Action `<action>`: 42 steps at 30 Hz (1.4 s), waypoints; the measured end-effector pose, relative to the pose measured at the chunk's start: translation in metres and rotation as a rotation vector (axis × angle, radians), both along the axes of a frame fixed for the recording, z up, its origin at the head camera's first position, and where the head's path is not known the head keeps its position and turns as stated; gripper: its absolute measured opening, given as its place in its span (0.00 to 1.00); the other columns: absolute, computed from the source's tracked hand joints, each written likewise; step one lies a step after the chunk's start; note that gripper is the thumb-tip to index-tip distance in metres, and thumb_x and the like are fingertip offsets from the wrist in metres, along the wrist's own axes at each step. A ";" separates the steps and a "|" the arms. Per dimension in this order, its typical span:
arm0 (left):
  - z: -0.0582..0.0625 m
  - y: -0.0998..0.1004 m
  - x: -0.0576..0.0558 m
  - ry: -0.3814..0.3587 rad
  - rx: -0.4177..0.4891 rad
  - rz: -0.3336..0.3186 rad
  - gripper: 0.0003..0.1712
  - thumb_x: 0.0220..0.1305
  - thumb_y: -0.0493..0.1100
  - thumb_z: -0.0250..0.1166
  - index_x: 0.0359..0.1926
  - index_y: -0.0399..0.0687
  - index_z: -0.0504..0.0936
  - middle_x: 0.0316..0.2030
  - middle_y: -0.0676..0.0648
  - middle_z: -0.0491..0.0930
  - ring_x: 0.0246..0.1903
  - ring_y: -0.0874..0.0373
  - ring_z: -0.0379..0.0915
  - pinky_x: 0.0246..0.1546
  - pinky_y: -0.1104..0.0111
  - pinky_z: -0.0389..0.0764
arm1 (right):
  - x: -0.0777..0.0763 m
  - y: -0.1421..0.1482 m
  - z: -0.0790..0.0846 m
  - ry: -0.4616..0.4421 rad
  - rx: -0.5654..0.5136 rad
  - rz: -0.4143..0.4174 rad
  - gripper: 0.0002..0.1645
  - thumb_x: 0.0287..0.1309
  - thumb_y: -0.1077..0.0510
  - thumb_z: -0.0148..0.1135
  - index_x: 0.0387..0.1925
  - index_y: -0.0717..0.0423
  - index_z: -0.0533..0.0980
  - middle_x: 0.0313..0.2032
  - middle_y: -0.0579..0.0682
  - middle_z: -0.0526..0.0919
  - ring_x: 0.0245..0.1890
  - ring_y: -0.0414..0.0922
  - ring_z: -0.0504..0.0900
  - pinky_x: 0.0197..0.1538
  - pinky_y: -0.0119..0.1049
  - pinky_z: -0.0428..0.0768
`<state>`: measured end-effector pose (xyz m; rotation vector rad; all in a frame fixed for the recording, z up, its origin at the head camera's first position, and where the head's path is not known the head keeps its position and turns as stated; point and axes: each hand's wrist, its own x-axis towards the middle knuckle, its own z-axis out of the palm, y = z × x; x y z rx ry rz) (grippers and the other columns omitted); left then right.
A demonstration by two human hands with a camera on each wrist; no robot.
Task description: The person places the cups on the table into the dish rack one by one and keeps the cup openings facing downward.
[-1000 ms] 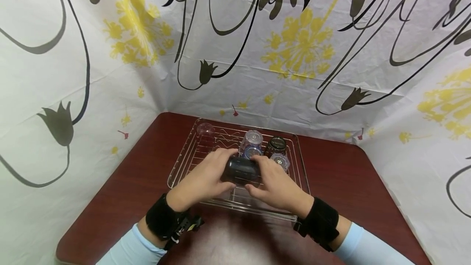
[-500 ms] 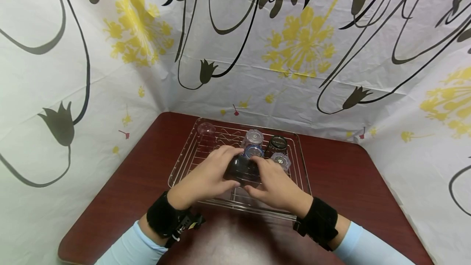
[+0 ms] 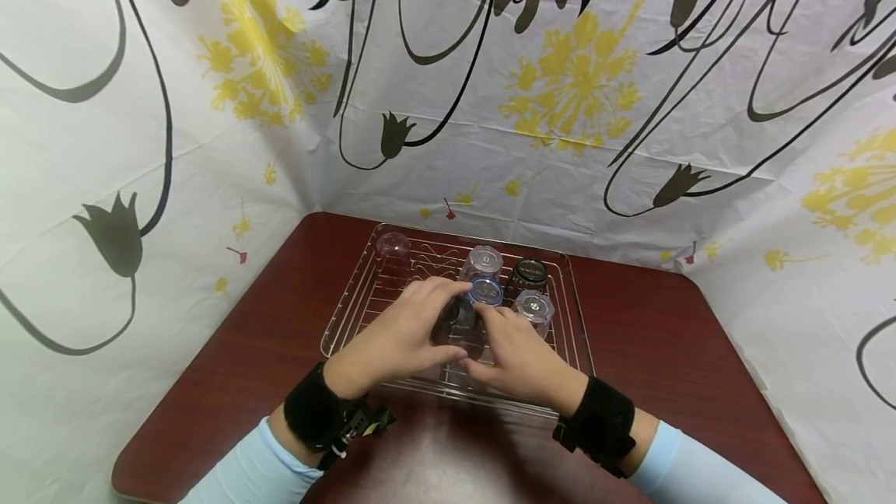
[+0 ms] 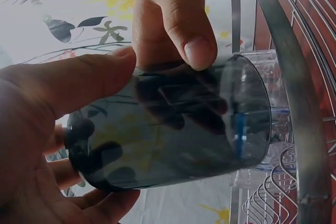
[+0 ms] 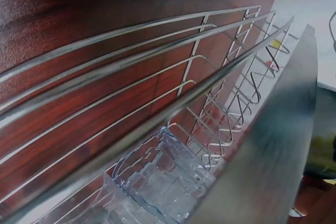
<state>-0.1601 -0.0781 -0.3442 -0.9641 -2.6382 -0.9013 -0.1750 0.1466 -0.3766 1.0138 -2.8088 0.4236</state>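
A dark, see-through drinking glass (image 3: 460,327) is held between both hands above the near part of a wire dish rack (image 3: 448,391). My left hand (image 3: 402,330) grips it from the left, its thumb on the near side. From the other side my right hand (image 3: 521,354) curls around it, fingers at the top. In the left wrist view the glass (image 4: 178,129) has its open rim facing the rack, with the thumb of the right hand (image 4: 181,24) lying along its wall. Little of the held glass (image 5: 324,140) shows at the right wrist view's edge.
Upside-down glasses stand in the rack: a blue-based one (image 3: 485,289) just beyond the hands, a clear one (image 3: 483,260) behind it, a dark one (image 3: 529,272), a faceted clear one (image 3: 535,308), and a pinkish one (image 3: 393,249) far left. A patterned curtain (image 3: 448,193) backs the reddish-brown table (image 3: 630,317).
The dark glass has turned from lying sideways between the hands to having its rim down toward the rack. Both hands have rotated with it and drawn closer together.
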 end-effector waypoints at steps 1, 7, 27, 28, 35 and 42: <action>0.000 0.000 0.000 -0.002 -0.003 -0.001 0.49 0.52 0.52 0.79 0.71 0.51 0.66 0.64 0.48 0.72 0.63 0.48 0.68 0.62 0.54 0.74 | 0.001 0.000 0.000 0.004 0.003 0.001 0.46 0.56 0.38 0.66 0.68 0.60 0.66 0.55 0.54 0.80 0.54 0.51 0.79 0.59 0.52 0.77; 0.002 -0.004 -0.005 -0.008 -0.015 0.004 0.48 0.51 0.53 0.79 0.71 0.50 0.68 0.64 0.46 0.73 0.61 0.47 0.69 0.61 0.53 0.75 | 0.002 0.003 0.001 -0.022 0.030 0.000 0.51 0.57 0.35 0.65 0.73 0.56 0.61 0.58 0.53 0.78 0.58 0.51 0.77 0.62 0.53 0.74; 0.015 -0.030 -0.023 -0.026 -0.145 0.148 0.44 0.53 0.54 0.78 0.69 0.49 0.72 0.62 0.43 0.74 0.61 0.41 0.69 0.59 0.48 0.76 | -0.014 0.044 -0.001 0.084 0.026 -0.112 0.47 0.63 0.33 0.59 0.75 0.49 0.59 0.68 0.55 0.69 0.68 0.57 0.66 0.64 0.63 0.68; 0.015 -0.031 -0.025 -0.037 -0.142 0.155 0.44 0.53 0.53 0.78 0.69 0.49 0.72 0.62 0.43 0.74 0.61 0.40 0.68 0.58 0.48 0.76 | -0.016 0.047 -0.002 0.088 0.032 -0.126 0.46 0.63 0.32 0.59 0.75 0.48 0.60 0.69 0.55 0.68 0.69 0.58 0.65 0.65 0.64 0.66; 0.008 -0.041 -0.034 -0.105 -0.168 0.202 0.43 0.54 0.54 0.77 0.69 0.50 0.72 0.63 0.42 0.73 0.62 0.40 0.68 0.55 0.48 0.78 | -0.024 0.070 -0.010 0.052 0.061 -0.209 0.44 0.66 0.30 0.54 0.75 0.44 0.61 0.73 0.57 0.62 0.72 0.63 0.59 0.64 0.68 0.64; 0.015 -0.054 -0.046 -0.146 -0.151 0.236 0.43 0.55 0.53 0.76 0.69 0.50 0.71 0.65 0.41 0.71 0.63 0.40 0.66 0.56 0.47 0.76 | -0.032 0.094 -0.010 0.106 0.009 -0.242 0.47 0.64 0.35 0.59 0.76 0.51 0.58 0.72 0.62 0.62 0.72 0.66 0.57 0.66 0.70 0.60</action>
